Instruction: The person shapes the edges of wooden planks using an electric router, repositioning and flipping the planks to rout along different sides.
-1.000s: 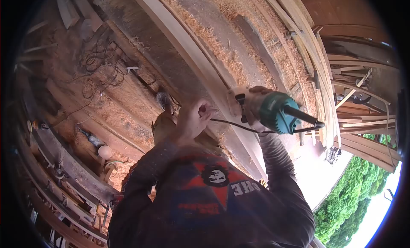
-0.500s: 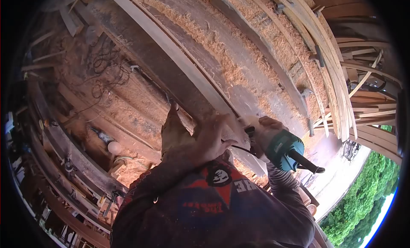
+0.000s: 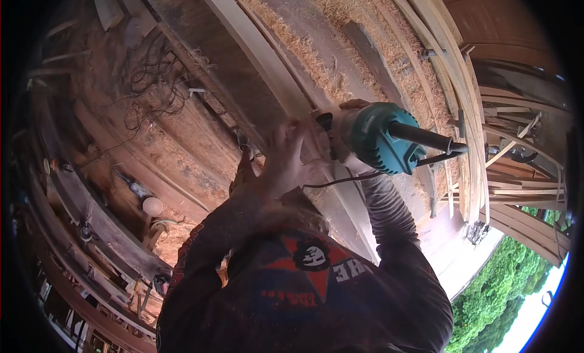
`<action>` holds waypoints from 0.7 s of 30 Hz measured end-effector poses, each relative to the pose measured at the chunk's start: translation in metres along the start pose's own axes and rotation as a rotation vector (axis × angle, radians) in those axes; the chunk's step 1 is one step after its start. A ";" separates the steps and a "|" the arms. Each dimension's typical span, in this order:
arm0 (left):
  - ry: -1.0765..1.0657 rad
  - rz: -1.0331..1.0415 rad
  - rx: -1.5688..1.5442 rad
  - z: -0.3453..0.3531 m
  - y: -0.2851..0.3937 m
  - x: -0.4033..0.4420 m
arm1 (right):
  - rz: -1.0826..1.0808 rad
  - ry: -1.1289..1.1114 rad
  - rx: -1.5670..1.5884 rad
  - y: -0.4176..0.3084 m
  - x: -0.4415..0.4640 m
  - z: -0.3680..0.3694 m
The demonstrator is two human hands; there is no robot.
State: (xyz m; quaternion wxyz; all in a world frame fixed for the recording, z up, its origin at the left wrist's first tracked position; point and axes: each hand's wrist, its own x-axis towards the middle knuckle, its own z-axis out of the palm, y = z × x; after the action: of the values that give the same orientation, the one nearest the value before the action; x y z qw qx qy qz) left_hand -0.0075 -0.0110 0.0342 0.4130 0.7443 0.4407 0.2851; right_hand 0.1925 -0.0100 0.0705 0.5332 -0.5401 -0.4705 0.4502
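Note:
My right hand (image 3: 345,137) is wrapped round the front of a teal corded power tool (image 3: 383,137), whose exact kind I cannot make out. The tool's front end is at a long pale wooden strip (image 3: 267,55), and the contact point is hidden by my hand. A dark cord (image 3: 340,182) loops below the tool. To the left, my left hand (image 3: 283,161) lies over the wood with its fingers stretched out, somewhat blurred. Beside the strip runs a broad dark plank (image 3: 201,42). Just left of my left hand, a partly hidden foot or hand (image 3: 243,173) shows.
Wood shavings (image 3: 328,12) cover the dark boards. Long curved timber strips (image 3: 453,67) lie at the right, with stacked wood (image 3: 526,188) beyond. Tangled cable (image 3: 155,79) lies at upper left. Another tool (image 3: 137,185) and a round pale object (image 3: 152,206) sit at lower left.
My right hand and the teal tool have moved up in the view, and the tool has turned. My left hand has shifted left and up. The whole view has also shifted slightly.

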 end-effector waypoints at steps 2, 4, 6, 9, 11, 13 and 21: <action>0.052 0.004 -0.008 -0.014 -0.025 0.027 | -0.164 -0.061 -0.453 0.003 0.044 0.019; 0.246 0.123 0.021 -0.035 -0.047 0.061 | -0.296 -0.200 -0.506 0.001 0.093 0.036; 0.244 0.124 0.051 -0.063 -0.062 0.094 | -0.175 -0.171 -0.146 0.022 0.131 0.063; 0.287 0.182 0.164 -0.103 -0.091 0.140 | -0.438 -0.195 -0.184 0.017 0.187 0.091; 0.338 0.230 0.239 -0.126 -0.113 0.168 | -0.843 -0.190 -0.486 0.004 0.232 0.111; 0.355 0.185 0.378 -0.148 -0.128 0.190 | -0.772 -0.159 -0.356 0.024 0.271 0.129; 0.259 0.185 0.359 -0.152 -0.126 0.192 | -0.511 -0.074 -0.234 0.005 0.239 0.125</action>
State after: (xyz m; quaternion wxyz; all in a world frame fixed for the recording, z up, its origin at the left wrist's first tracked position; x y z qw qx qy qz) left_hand -0.0939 0.2494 0.0116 0.1864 0.8000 0.4637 0.3320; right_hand 0.1053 0.2458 0.0663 0.5460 -0.4447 -0.6594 0.2633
